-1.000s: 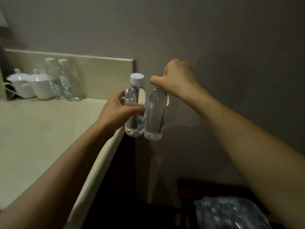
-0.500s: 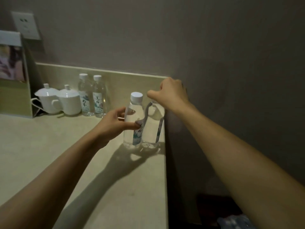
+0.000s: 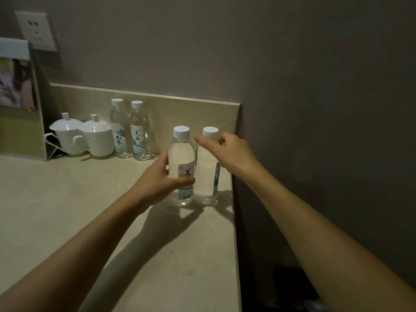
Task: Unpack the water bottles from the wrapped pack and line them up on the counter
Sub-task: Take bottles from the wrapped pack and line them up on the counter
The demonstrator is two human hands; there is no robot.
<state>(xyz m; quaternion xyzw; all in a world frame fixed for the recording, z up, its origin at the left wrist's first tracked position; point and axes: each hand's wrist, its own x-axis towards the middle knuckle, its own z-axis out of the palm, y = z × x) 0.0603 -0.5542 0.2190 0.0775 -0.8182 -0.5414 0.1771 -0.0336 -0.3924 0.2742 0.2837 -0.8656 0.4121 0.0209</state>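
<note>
Two clear water bottles with white caps stand side by side on the beige counter [image 3: 67, 210], close to its right edge. My left hand [image 3: 157, 179] is wrapped around the middle of the left bottle [image 3: 182, 154]. My right hand [image 3: 227, 152] hovers beside the neck of the right bottle [image 3: 206, 176], its fingers loose and off the cap. Two more bottles [image 3: 129, 131] of the same kind stand against the backsplash. A bluish bit of the wrapped pack [image 3: 315, 306] shows low on the floor at the right.
Two white lidded cups [image 3: 85, 138] stand left of the back bottles. A leaflet stand [image 3: 20, 97] fills the far left corner under a wall socket [image 3: 36, 30]. The counter's right edge drops off beside a grey wall.
Both bottles came from the air beyond the counter edge down onto the counter. My right hand has let go of the right bottle's cap. My left hand still grips its bottle.
</note>
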